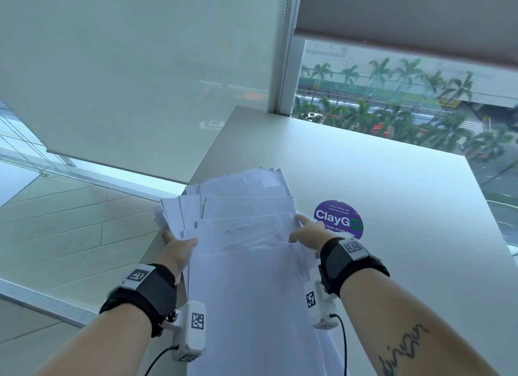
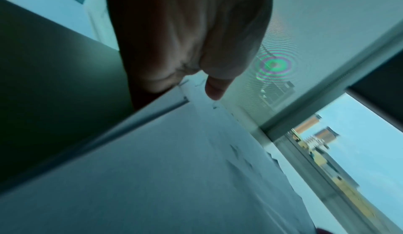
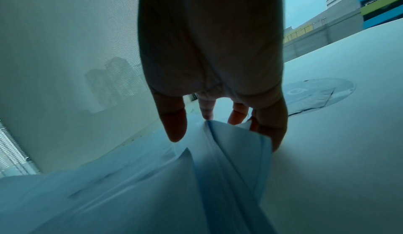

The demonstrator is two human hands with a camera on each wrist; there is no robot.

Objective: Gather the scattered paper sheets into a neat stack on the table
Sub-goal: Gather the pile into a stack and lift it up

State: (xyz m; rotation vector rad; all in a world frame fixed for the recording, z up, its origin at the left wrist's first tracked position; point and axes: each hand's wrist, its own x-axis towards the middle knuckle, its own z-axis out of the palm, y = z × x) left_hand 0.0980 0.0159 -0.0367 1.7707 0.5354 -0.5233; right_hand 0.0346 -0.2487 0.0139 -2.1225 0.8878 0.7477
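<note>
A loose, fanned pile of white paper sheets (image 1: 246, 230) lies along the left edge of the white table (image 1: 392, 193), and some sheets overhang that edge. My left hand (image 1: 179, 246) grips the pile's left side, thumb on top and fingers hidden beneath. In the left wrist view the left hand (image 2: 185, 39) curls over the paper sheets (image 2: 152, 168). My right hand (image 1: 308, 232) presses the pile's right side with straight, spread fingers. In the right wrist view the right hand (image 3: 209, 57) meets the curled-up edge of the paper sheets (image 3: 130, 194).
A round purple "ClayGo" sticker (image 1: 339, 218) lies on the table just right of my right hand, also visible as the sticker (image 3: 316, 93). Windows with roller blinds (image 1: 140, 67) stand behind the table. Tiled floor (image 1: 70, 221) lies beyond the table's left edge.
</note>
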